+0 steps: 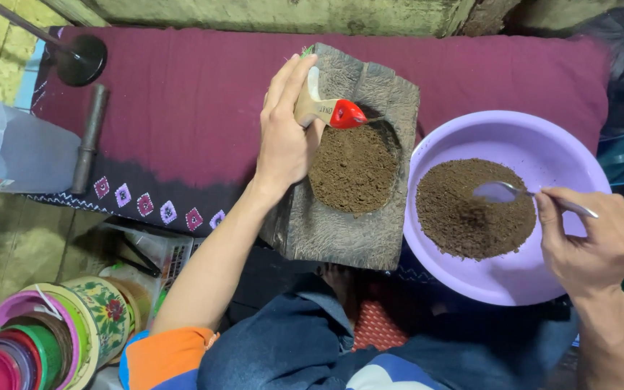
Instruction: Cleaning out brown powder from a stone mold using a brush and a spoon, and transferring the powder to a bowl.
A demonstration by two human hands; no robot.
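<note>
The left hand rests on the left edge of a grey stone block, fingers clamped on a paintbrush with a wooden handle and red collar, its bristles over the block's hollow. That hollow holds a mound of brown powder. Just right of the block, a purple basin carries a second, larger heap of powder. The right hand pinches a metal spoon, its bowl lying on that heap. Both hollow and basin hold powder, so the work looks partway done. A maroon cloth lies beneath.
</note>
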